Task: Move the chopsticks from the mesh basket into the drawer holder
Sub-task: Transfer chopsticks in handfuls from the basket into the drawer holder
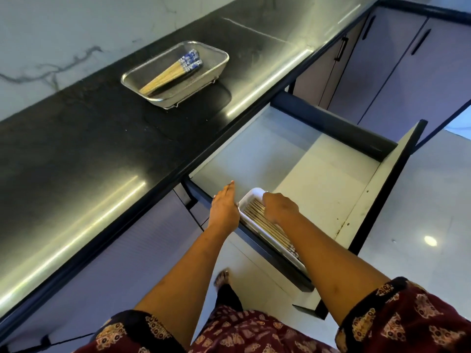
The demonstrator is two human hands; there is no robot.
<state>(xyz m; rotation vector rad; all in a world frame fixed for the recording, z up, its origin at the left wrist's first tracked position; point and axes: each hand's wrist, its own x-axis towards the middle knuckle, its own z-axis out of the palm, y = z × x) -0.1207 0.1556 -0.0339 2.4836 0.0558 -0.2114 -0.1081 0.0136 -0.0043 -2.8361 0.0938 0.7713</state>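
- Two batches of chopsticks are showing: several bamboo chopsticks with blue-and-white patterned ends [170,73] are lying in the rectangular steel mesh basket [216,53] on the black stone bench [89,138], while others are already lying in the white plastic holder tray [251,194] in the open grey drawer [318,174]
- That tray is sitting against the drawer's near side, probably for easy reach
- Right hand [280,208] is resting palm-down on the tray's chopsticks, fingers curled, seemingly settling them; whether it is gripping any, I cannot tell
- Left hand [224,207] is stretching flat beside the tray, open and holding nothing, apparently steadying it
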